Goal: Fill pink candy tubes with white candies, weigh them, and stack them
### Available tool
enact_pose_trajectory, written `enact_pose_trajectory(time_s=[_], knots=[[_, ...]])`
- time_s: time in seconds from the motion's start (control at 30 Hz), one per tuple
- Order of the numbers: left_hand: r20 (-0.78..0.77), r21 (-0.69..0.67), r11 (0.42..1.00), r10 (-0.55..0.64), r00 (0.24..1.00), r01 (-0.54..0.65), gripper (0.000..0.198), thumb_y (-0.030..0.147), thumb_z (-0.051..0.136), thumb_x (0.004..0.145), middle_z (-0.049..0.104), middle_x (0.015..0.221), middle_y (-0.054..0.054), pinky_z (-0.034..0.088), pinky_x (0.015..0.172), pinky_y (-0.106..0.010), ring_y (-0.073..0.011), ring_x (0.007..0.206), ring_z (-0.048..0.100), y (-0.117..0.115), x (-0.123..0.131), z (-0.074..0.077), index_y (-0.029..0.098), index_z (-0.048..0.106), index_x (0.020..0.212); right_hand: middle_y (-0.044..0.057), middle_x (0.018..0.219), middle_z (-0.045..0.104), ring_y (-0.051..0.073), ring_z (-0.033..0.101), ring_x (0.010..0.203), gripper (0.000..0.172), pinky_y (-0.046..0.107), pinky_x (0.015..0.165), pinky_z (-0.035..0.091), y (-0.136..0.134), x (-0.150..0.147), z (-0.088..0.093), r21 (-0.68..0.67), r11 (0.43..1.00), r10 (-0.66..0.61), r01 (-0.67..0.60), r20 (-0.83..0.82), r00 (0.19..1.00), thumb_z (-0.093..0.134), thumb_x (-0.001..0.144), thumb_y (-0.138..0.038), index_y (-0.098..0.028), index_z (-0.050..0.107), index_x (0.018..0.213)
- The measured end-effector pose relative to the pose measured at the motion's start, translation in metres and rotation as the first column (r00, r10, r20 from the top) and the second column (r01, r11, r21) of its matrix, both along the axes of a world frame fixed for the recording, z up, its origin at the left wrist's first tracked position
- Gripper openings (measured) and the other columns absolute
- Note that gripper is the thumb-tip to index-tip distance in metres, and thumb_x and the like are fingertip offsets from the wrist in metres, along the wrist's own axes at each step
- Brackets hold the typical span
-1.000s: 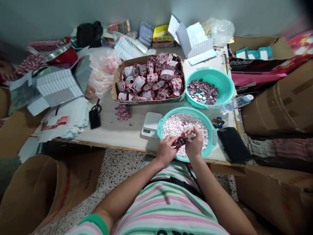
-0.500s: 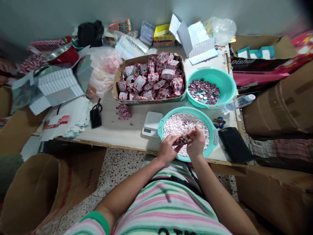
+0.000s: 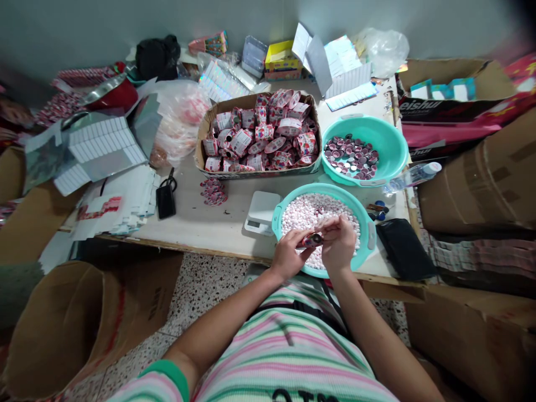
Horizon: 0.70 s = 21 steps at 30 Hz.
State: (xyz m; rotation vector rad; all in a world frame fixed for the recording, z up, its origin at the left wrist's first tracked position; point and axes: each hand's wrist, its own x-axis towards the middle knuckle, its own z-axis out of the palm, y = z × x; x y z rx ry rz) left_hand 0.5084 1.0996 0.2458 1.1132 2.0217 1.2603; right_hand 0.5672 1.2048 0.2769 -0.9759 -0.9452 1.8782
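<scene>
My left hand (image 3: 288, 254) and my right hand (image 3: 340, 245) meet over the near teal basin (image 3: 367, 230), which is full of small pink and white candies (image 3: 310, 210). Between them they grip a small red patterned container (image 3: 312, 240). My left hand wraps its lower end. My right hand's fingers are curled over its open top, and what they hold besides is hidden. Behind the basin stands a cardboard box (image 3: 201, 149) filled with several more red patterned containers (image 3: 268, 134).
A second teal basin (image 3: 389, 146) of dark round lids (image 3: 350, 155) sits at the right. A white scale (image 3: 262, 212), a small pile of lids (image 3: 213, 192), a black wallet (image 3: 403, 249), a plastic bottle (image 3: 412, 175), paper stacks (image 3: 113, 207) and cardboard boxes (image 3: 481, 173) surround the table.
The candies seen in my right fingers a second ago no longer show. Both hands stay together on the container over the basin, shifted slightly right.
</scene>
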Motion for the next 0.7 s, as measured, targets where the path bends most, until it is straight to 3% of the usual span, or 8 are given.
enact_pose_trajectory(time_s=[0.17, 0.33, 0.5, 0.7], knots=[[0.042, 0.084, 0.983, 0.162, 0.986, -0.165, 0.041, 0.028, 0.065, 0.081, 0.063, 0.111, -0.006, 0.05, 0.088, -0.031, -0.0189, 0.101, 0.061, -0.013, -0.013, -0.008, 0.022, 0.053, 0.119, 0.0, 0.058, 0.059, 0.012, 0.056, 0.056, 0.036, 0.026, 0.06, 0.045, 0.021, 0.011, -0.006, 0.155, 0.972, -0.181, 0.178, 0.008, 0.983, 0.051, 0.083, -0.044, -0.017, 0.061, 0.061], [-0.2, 0.115, 0.949, 0.31, 0.929, -0.292, 0.039, 0.029, 0.063, 0.083, 0.062, 0.114, -0.008, 0.048, 0.094, -0.032, -0.0196, 0.106, 0.059, -0.037, -0.055, -0.022, 0.021, 0.051, 0.12, 0.0, 0.055, 0.058, 0.011, 0.054, 0.054, 0.037, 0.025, 0.056, 0.043, 0.037, 0.034, -0.028, 0.244, 0.943, -0.269, 0.228, 0.151, 0.951, 0.054, 0.081, -0.044, -0.015, 0.062, 0.059], [-0.366, 0.003, 0.891, 0.424, 0.829, -0.454, 0.035, 0.028, 0.065, 0.081, 0.065, 0.106, -0.008, 0.048, 0.091, -0.034, -0.0207, 0.1, 0.061, -0.051, -0.098, -0.037, 0.021, 0.056, 0.114, 0.0, 0.057, 0.059, 0.011, 0.053, 0.053, 0.033, 0.025, 0.056, 0.043, 0.036, 0.052, -0.046, 0.142, 0.963, -0.263, 0.231, 0.278, 0.924, 0.056, 0.08, -0.04, -0.015, 0.061, 0.06], [-0.337, -0.181, 0.832, 0.448, 0.828, -0.524, 0.037, 0.026, 0.065, 0.08, 0.068, 0.108, -0.005, 0.048, 0.087, -0.031, -0.0194, 0.098, 0.063, -0.044, -0.134, -0.047, 0.023, 0.055, 0.115, 0.001, 0.058, 0.059, 0.012, 0.052, 0.054, 0.034, 0.026, 0.054, 0.043, 0.037, 0.055, -0.055, 0.121, 0.966, -0.258, 0.231, 0.329, 0.908, 0.056, 0.081, -0.042, -0.016, 0.061, 0.059]])
